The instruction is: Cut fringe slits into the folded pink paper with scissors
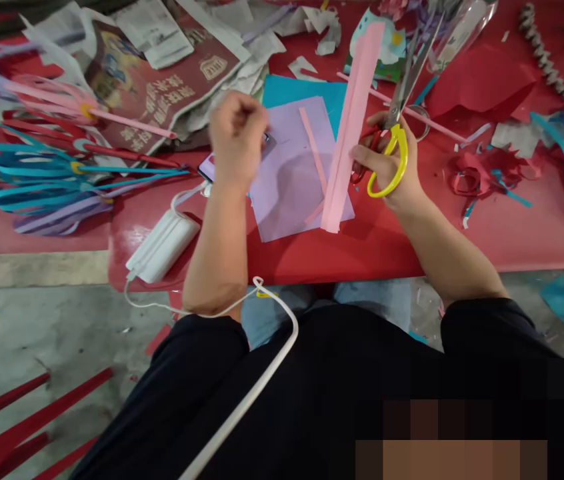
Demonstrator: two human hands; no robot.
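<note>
Red surface (292, 265): strewn with paper. Purple sheets (285, 193): near its front edge. Folded pink strip (355, 120): slanting over the sheets. Scissors (402, 148): blades pointing away. Right hand (391, 163): closed around the scissor handles, thumb against the strip. Left hand (238, 133): loosely curled beside the sheets; blurred, contents cannot be determined. Assessment: apparently between cuts; another would call for the left hand to take the strip.

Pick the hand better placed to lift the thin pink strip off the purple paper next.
Probably the left hand: it looks free, close to the purple paper. The right hand is occupied with the scissors, and the wider pink strip comes between it and the thin pink strip in this view.
</note>
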